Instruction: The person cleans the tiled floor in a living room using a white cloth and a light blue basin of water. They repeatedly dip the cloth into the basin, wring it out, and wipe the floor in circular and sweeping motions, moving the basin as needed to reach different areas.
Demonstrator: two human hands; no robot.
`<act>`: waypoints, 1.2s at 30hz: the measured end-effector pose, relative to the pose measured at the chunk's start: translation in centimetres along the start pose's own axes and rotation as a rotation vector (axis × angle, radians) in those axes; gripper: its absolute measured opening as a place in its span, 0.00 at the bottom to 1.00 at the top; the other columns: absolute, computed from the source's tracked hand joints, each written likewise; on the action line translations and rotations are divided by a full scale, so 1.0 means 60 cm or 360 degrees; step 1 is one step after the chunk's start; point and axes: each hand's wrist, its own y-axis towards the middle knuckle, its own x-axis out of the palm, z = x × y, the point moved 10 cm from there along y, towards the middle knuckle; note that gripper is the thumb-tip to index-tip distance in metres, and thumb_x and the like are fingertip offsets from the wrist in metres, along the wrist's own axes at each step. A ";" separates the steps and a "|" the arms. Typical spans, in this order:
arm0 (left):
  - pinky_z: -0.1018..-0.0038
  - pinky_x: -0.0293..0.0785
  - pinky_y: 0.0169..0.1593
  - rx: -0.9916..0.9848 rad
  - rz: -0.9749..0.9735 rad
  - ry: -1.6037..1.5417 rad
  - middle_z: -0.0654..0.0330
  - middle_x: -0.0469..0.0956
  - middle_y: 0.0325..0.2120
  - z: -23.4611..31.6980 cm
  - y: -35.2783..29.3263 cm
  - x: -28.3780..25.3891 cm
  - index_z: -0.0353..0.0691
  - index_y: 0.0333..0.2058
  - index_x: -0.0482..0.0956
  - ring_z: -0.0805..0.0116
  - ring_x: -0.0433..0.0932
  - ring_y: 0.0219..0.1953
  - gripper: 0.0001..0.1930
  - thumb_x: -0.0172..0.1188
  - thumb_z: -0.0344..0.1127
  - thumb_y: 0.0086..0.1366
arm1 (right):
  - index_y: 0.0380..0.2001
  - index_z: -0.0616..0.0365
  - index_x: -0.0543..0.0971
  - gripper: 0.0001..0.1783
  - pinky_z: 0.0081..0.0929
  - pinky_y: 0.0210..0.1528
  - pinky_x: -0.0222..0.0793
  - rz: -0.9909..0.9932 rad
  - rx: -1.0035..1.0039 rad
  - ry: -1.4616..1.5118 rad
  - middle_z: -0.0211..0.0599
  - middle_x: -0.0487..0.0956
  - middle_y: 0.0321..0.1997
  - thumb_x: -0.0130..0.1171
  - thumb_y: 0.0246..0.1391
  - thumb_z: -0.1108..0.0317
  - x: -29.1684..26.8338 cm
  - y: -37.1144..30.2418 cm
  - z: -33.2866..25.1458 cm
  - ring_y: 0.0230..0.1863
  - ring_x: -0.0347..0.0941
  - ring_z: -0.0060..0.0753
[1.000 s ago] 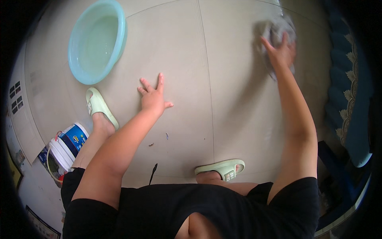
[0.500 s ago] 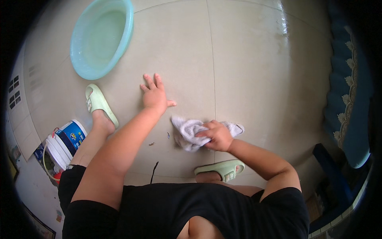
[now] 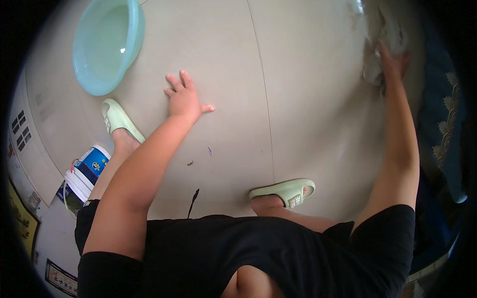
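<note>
A crumpled pale cloth [image 3: 392, 32] lies on the tiled floor [image 3: 308, 99] at the far right. My right hand [image 3: 395, 63] is closed on it, with the arm stretched out; the hand and cloth are slightly blurred. My left hand [image 3: 184, 102] rests flat on the floor, fingers spread and nothing in it. Beyond it at the far left stands a light blue plastic basin [image 3: 102, 49] holding water.
Green slippers are on my left foot [image 3: 119, 118] and right foot [image 3: 285, 192]. Small scraps [image 3: 209, 150] and a thin black strip [image 3: 193, 202] lie on the floor near me. A blue and white bucket [image 3: 88, 166] stands at left. A blue scalloped-trim cloth [image 3: 442, 124] hangs at right.
My right hand has swept the cloth from in front of me out to the far right. The left hand keeps its flat pose on the floor. The view has shifted slightly.
</note>
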 end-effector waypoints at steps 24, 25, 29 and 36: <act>0.59 0.55 0.61 -0.0115 -0.0011 -0.0055 0.29 0.34 0.59 -0.028 0.008 0.010 0.37 0.62 0.33 0.29 0.47 0.59 0.68 0.75 0.50 0.31 | 0.54 0.47 0.64 0.38 0.46 0.59 0.48 -0.0721 -0.1129 0.0241 0.27 0.58 0.64 0.59 0.35 0.53 -0.044 -0.281 -0.266 0.62 0.53 0.41; 0.59 0.55 0.60 -0.0120 -0.0029 -0.0012 0.29 0.32 0.59 -0.028 0.013 0.012 0.37 0.62 0.32 0.28 0.48 0.59 0.69 0.75 0.50 0.30 | 0.54 0.47 0.64 0.39 0.46 0.59 0.48 -0.0733 -0.1130 0.0214 0.27 0.57 0.64 0.60 0.34 0.53 -0.043 -0.282 -0.265 0.62 0.53 0.40; 0.59 0.56 0.60 -0.0146 -0.0089 -0.0097 0.29 0.32 0.59 -0.031 0.011 0.020 0.39 0.62 0.30 0.28 0.48 0.58 0.70 0.76 0.50 0.30 | 0.55 0.48 0.62 0.39 0.44 0.61 0.47 -0.0693 -0.1155 0.0263 0.26 0.56 0.64 0.59 0.35 0.54 -0.046 -0.284 -0.269 0.63 0.52 0.38; 0.59 0.55 0.61 -0.0164 -0.0154 -0.0114 0.31 0.29 0.60 -0.031 0.000 -0.002 0.43 0.62 0.27 0.29 0.44 0.60 0.68 0.75 0.50 0.34 | 0.57 0.50 0.60 0.39 0.40 0.61 0.47 -0.0649 -0.1104 0.0060 0.24 0.57 0.64 0.56 0.37 0.55 -0.037 -0.280 -0.261 0.63 0.51 0.38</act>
